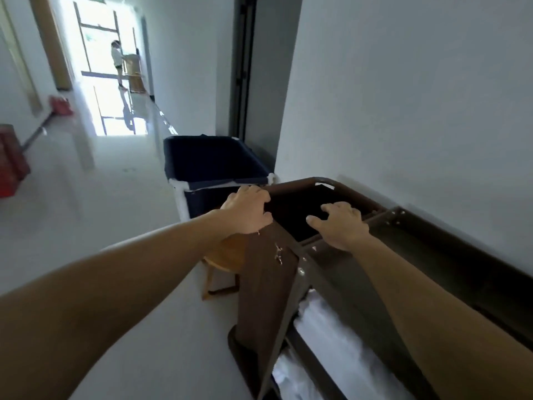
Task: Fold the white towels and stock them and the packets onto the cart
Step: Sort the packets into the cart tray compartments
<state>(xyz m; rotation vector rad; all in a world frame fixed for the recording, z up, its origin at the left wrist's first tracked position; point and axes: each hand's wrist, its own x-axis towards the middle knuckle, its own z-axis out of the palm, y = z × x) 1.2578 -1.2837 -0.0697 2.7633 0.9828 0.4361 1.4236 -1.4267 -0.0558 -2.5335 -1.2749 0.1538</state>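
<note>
Cart (268, 284), brown, hugs the right wall (403, 111), open floor (115, 226) to its left; white towels (331, 342) on its lower shelf. My left hand (248, 209) grips its rounded top rim, right hand (340, 226) rests splayed on a rail.

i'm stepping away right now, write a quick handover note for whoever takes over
Left hand: grips the cart rim at the corner of the dark bag.
Right hand: open, fingers spread, at the bar beside the bag.
Towels: white ones lie on a cart shelf below.
Packets: none in view.
Left: can't tell whether more towels or packets still need stocking.
</note>
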